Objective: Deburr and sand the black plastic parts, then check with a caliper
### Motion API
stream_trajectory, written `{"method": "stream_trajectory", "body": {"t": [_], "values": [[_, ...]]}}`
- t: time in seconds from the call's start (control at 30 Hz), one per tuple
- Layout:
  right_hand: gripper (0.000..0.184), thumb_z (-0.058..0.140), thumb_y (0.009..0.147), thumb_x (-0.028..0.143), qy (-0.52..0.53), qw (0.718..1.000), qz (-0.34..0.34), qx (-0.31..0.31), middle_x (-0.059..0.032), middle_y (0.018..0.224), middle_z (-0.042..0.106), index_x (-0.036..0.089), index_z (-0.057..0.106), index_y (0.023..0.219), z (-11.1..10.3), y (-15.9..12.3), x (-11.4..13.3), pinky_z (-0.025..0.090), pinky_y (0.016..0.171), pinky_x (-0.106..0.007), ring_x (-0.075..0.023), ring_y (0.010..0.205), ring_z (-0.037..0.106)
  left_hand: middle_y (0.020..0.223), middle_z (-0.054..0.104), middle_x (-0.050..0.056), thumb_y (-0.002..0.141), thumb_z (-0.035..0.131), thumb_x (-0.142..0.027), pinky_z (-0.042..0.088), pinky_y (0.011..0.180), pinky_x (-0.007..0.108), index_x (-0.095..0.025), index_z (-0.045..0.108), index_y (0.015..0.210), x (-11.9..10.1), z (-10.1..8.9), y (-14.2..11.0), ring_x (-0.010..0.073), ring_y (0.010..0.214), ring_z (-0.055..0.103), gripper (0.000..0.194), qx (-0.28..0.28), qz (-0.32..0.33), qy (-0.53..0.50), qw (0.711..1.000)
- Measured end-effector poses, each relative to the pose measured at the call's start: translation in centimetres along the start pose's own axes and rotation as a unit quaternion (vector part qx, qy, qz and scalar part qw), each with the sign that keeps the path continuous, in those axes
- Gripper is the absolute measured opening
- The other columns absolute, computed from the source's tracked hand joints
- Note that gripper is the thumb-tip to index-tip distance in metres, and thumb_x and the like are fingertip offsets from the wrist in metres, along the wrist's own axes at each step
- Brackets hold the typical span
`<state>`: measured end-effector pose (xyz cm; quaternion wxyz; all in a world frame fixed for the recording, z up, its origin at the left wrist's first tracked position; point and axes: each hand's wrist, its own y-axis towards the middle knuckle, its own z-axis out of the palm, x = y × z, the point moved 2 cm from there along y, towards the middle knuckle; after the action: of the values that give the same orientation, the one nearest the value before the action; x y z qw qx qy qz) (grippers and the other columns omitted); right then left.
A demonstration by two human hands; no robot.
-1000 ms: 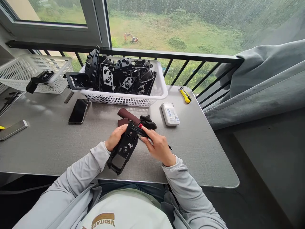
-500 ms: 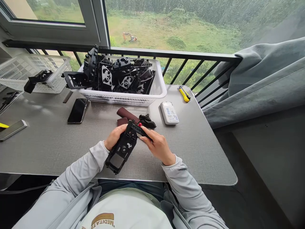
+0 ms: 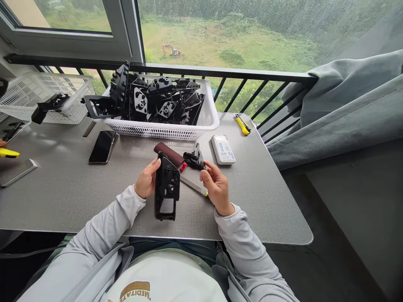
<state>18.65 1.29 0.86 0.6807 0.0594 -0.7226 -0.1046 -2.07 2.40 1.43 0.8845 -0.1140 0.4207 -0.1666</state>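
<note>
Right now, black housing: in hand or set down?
In hand: the left hand grips the black plastic housing along its side; the right hand is apart from it.

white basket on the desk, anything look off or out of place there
The white plastic basket is heaped above its rim, and a black plastic frame juts out past its left end, so it looks precariously balanced. A black plastic part also sits awkwardly on the neighbouring white basket.

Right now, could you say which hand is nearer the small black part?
Right: the right hand is just below the black part; the left hand, farther left, grips the black housing.
</note>
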Motion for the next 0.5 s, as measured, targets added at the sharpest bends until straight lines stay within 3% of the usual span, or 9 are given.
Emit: {"method": "stream_trajectory", "body": {"t": [0.1,0.27,0.37,0.5], "values": [[0.038,0.064,0.084,0.046,0.046,0.998,0.028,0.020,0.0052,0.060,0.047,0.021,0.064,0.112,0.0,0.0,0.3,0.031,0.043,-0.023,-0.0094,0.049,0.041,0.087,0.075,0.003,0.078,0.074,-0.033,0.056,0.067,0.029,-0.018,0.067,0.090,-0.2,-0.3,0.2,0.0180,0.077,0.071,0.020,-0.002,0.052,-0.011,0.999],[0.037,0.066,0.084,0.045,0.061,0.998,0.019,-0.003,0.0043,0.062,0.050,0.021,0.064,0.112,-0.7,-0.1,0.7,0.031,0.043,-0.023,-0.0101,0.051,0.045,0.085,0.075,-0.002,0.076,0.077,-0.024,0.049,0.052,0.017,-0.023,0.067,0.087,-0.5,-1.1,0.6,0.0115,0.069,0.069,0.014,-0.008,0.097,-0.036,0.995],[0.037,0.064,0.085,0.044,0.053,0.998,0.002,0.018,0.0033,0.062,0.055,0.021,0.064,0.114,-0.5,-0.4,0.6,0.036,0.046,-0.023,-0.0112,0.054,0.050,0.084,0.075,-0.005,0.077,0.074,-0.017,0.054,0.062,0.017,-0.025,0.067,0.087,-0.6,-1.1,0.6,0.0094,0.073,0.070,0.014,-0.019,0.095,-0.057,0.994],[0.038,0.061,0.087,0.044,-0.013,0.994,0.002,0.109,-0.0004,0.069,0.065,0.019,0.063,0.116,0.7,-1.2,0.2,0.044,0.053,-0.025,-0.0134,0.058,0.057,0.086,0.076,-0.005,0.080,0.065,-0.010,0.057,0.078,0.023,-0.026,0.068,0.088,-0.5,-0.7,0.4,0.0100,0.083,0.071,0.018,-0.034,0.069,-0.080,0.994]]}}
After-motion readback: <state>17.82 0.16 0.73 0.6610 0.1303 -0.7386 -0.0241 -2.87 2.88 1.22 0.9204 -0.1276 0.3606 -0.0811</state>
